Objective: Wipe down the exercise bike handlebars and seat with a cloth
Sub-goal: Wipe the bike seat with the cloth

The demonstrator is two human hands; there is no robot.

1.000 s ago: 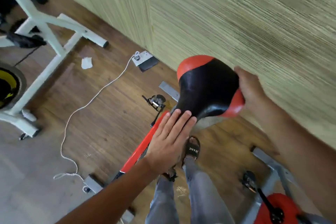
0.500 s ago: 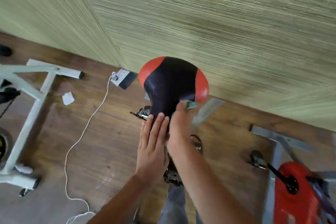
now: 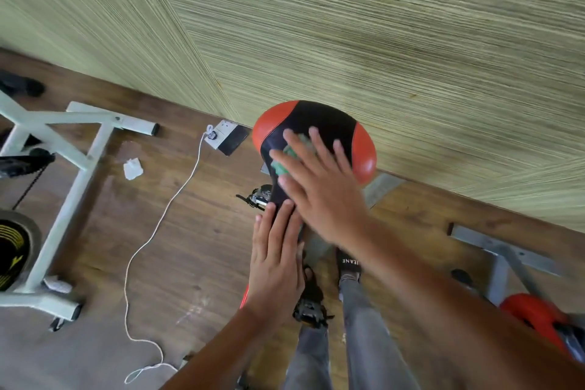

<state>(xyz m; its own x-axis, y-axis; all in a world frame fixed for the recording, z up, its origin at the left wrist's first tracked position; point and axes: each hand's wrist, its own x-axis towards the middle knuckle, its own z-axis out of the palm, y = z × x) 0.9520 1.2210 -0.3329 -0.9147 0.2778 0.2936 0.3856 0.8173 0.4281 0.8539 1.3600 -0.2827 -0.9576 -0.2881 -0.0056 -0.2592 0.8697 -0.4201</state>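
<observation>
Your right hand (image 3: 319,187) presses the small green cloth (image 3: 286,158) with splayed, straight fingers onto the glossy black-and-red padded bike seat (image 3: 316,123) (long axis running near-to-far), unwiped red lobes lying farther, while your flat left hand (image 3: 275,256) steadies the near nose.

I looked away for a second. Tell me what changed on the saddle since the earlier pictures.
The right hand left the saddle's far rim, came to the nose, then moved onto the black top, fingers spread flat, pressing the green cloth. The left hand stayed flat against the saddle's nose.
</observation>
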